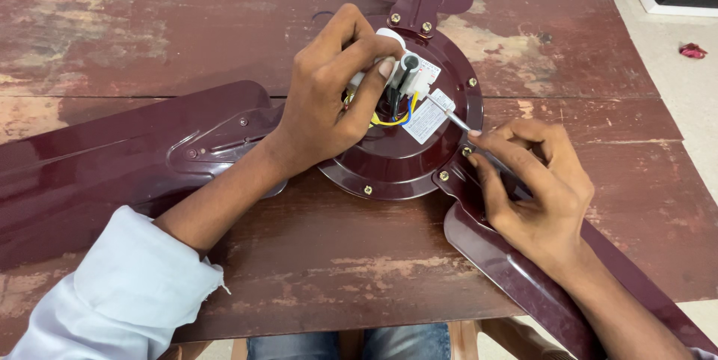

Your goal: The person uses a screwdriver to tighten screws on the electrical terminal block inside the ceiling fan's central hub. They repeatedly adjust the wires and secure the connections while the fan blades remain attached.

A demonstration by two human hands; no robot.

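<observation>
a: where does the work sit relative to the two hands?

b: in the middle of the round maroon metal fan motor housing (400,147), on the worn dark-red wooden table (314,255). the left hand (329,98) comes in from the left and is clenched around the white plastic capacitor block (404,68) at the hub, thumb and fingers wrapped on it, just above the yellow, blue and black wires (396,115). the right hand (535,188) lies lower right, pinching a thin silver metal screwdriver shaft (458,122).

a: how does the shaft run?

b: its long axis slants from the right hand's fingertips up and left, the tip touching or just beside the white paper label (426,119) near the wiring. so the tip points toward the left hand's grip; the two are near but apart. the left hand is the nearer one to the capacitor.

a: counts?

b: three glossy maroon fan blades (112,165) in view: one left, one top, one lower right under the right wrist. brass-coloured screws (443,175) around the rim and blade brackets: i count about seven showing; others may be hidden by the hands. one screwdriver, one capacitor block, one label.
</observation>
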